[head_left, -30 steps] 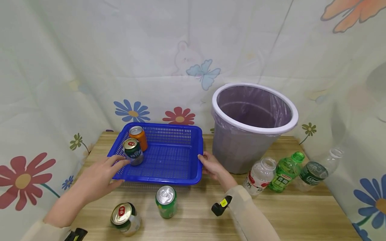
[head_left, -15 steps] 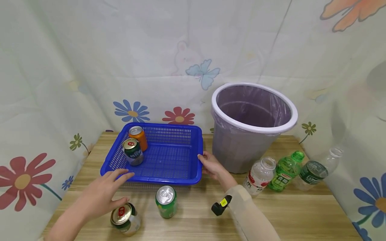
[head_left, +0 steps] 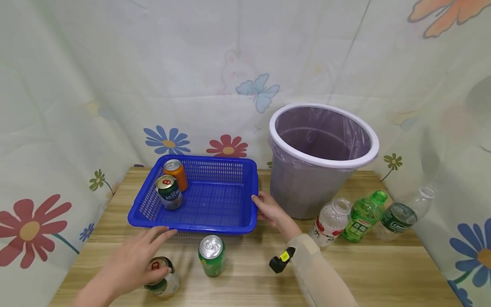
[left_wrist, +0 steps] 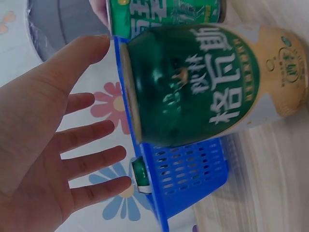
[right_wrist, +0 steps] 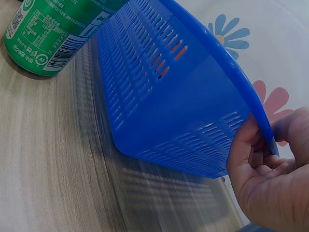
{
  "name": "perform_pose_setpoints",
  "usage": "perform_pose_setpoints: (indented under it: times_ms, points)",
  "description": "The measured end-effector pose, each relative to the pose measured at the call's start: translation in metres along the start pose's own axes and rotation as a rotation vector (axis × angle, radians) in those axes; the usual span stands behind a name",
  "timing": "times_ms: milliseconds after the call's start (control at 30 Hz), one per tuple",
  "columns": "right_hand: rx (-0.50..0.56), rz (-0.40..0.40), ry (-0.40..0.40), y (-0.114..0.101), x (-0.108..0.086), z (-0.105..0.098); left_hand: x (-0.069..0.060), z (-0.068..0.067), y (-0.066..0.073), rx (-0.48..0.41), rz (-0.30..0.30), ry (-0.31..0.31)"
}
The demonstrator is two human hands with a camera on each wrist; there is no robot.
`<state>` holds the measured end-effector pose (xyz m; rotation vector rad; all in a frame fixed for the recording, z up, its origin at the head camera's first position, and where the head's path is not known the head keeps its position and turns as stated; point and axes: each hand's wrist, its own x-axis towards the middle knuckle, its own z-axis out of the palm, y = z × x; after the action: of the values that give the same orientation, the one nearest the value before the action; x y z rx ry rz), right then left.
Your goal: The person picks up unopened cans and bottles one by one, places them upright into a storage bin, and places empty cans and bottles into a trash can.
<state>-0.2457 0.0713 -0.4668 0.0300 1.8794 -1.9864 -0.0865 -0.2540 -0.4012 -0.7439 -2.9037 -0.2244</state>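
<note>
My left hand (head_left: 128, 262) hovers over the near-left dark green and gold can (head_left: 164, 285), fingers spread and nothing held; in the left wrist view that can (left_wrist: 193, 84) stands beside the open palm (left_wrist: 34, 140). My right hand (head_left: 273, 212) pinches the right rim of the blue basket (head_left: 251, 192), thumb on top and fingers curled under, as the right wrist view shows the hand (right_wrist: 270, 169) on the rim. Inside the basket, at its left, are an orange can (head_left: 180, 177) and a dark green can (head_left: 170, 195). A green can (head_left: 212, 257) stands in front of the basket.
A grey bin (head_left: 303, 187) with a white rim and a liner stands right of the basket. Three bottles stand at the right: a clear one with a red and white label (head_left: 326, 228), a green one (head_left: 360, 219) and a clear one with a green label (head_left: 399, 217). A patterned curtain hangs behind.
My left hand has moved from the basket's left side down toward me, over the near-left can. My right hand has kept its grip on the rim.
</note>
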Motion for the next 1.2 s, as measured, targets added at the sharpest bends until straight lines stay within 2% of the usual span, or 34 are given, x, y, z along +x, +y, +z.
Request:
perform_pose_setpoints:
  times_ms: [100, 333, 567, 1033, 1200]
  points:
    - [0.003, 0.009, 0.000, 0.000, 0.000, 0.000, -0.004, 0.005, 0.003, -0.011, 0.010, 0.003]
    - [-0.026, 0.023, 0.012, -0.004, -0.002, -0.001, -0.010, 0.017, 0.005, -0.089, -0.026, -0.070]
    - [-0.030, 0.036, 0.016, -0.005, -0.002, 0.000, -0.013, 0.026, 0.007, -0.130, -0.037, -0.140]
    - [-0.025, 0.027, 0.012, -0.004, -0.005, 0.001, -0.012, 0.030, 0.009, -0.194, -0.166, -0.314]
    - [-0.020, 0.026, 0.002, -0.005, -0.005, 0.000, -0.011, 0.030, 0.009, -0.219, -0.166, -0.352]
